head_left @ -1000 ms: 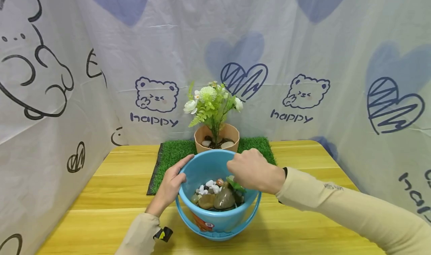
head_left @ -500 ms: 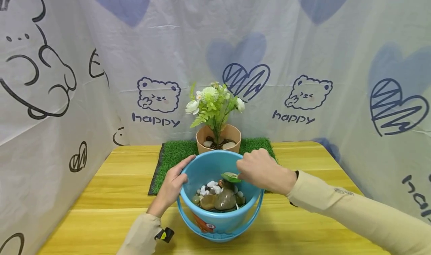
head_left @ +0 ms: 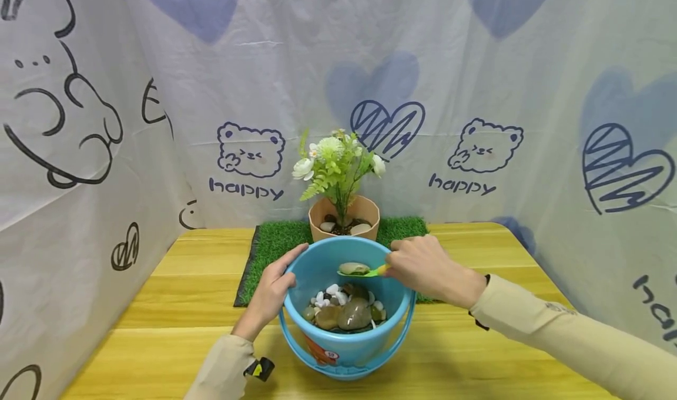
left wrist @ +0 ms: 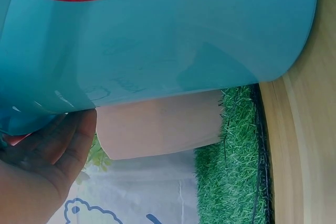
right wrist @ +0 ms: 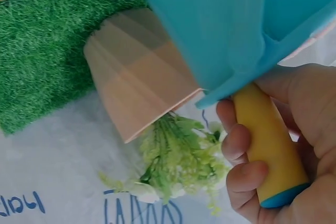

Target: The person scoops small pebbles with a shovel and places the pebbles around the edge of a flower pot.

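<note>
A light blue bucket (head_left: 351, 350) with its handle hanging down stands on the wooden table. My left hand (head_left: 270, 288) grips its rim at the left, fingers against the outer wall in the left wrist view (left wrist: 60, 148). Over the opening, my right hand (head_left: 433, 271) holds a small toy shovel (head_left: 379, 270) at the right side of the rim. Its yellow handle (right wrist: 270, 145) lies inside curled fingers in the right wrist view. On the green blade rests a pale stone (head_left: 353, 267). Below it, inside the bucket, lie large brown stones (head_left: 354, 315) and several white pebbles (head_left: 330, 294).
Just behind the bucket, a peach flowerpot (head_left: 317, 221) holds green foliage with white flowers (head_left: 330, 153) and some stones. It stands on a mat of artificial grass (head_left: 280, 241). Printed white cloth (head_left: 296, 65) encloses the table (head_left: 185, 282) at the back and sides.
The shovel has come up from the stones and turned level, bringing its blade and the pale stone into sight. My right hand has shifted slightly right; the left hand stays on the rim.
</note>
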Tool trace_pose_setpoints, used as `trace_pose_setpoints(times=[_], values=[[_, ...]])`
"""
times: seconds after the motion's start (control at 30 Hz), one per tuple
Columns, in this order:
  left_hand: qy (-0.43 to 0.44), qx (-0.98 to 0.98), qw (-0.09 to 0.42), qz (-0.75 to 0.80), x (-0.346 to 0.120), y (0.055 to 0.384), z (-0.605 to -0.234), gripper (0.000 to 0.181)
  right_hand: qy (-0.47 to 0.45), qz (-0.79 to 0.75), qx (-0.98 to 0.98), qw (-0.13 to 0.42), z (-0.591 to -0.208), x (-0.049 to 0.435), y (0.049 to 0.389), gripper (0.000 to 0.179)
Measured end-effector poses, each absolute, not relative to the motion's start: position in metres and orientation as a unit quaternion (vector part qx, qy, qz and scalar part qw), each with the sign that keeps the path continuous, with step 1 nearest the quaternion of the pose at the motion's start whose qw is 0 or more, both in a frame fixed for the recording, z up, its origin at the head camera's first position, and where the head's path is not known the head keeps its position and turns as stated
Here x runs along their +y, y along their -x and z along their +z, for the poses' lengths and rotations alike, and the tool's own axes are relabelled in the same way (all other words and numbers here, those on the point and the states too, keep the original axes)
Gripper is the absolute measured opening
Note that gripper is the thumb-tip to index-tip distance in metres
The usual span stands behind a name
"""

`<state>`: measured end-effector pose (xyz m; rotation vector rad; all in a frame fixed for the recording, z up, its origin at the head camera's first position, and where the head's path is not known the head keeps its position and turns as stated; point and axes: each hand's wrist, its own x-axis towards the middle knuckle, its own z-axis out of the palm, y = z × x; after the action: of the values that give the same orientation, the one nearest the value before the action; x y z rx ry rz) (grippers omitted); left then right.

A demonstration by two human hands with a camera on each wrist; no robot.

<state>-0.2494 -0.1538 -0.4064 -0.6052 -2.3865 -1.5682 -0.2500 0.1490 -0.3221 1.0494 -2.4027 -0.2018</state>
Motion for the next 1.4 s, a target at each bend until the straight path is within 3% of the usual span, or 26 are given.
trace_pose_setpoints(times=[0.27, 0.47, 0.9, 1.4], values=[[0.207, -0.814, 0.115, -0.531, -0.154, 0.25, -0.407, 0.068, -0.409, -0.065, -0.861, 0.295, -0.331, 0.156, 0.257, 0.023], [0.209, -0.815, 0.111, -0.529, -0.154, 0.25, -0.409, 0.067, -0.41, -0.042, -0.863, 0.292, -0.336, 0.159, 0.262, 0.016], [0.214, -0.816, 0.117, -0.525, -0.155, 0.25, -0.408, 0.067, -0.432, 0.042, -0.849, 0.301, -0.342, 0.164, 0.269, 0.014], [0.215, -0.814, 0.119, -0.527, -0.155, 0.25, -0.406, 0.066, -0.414, 0.061, -0.868, 0.268, -0.337, 0.164, 0.27, 0.021]])
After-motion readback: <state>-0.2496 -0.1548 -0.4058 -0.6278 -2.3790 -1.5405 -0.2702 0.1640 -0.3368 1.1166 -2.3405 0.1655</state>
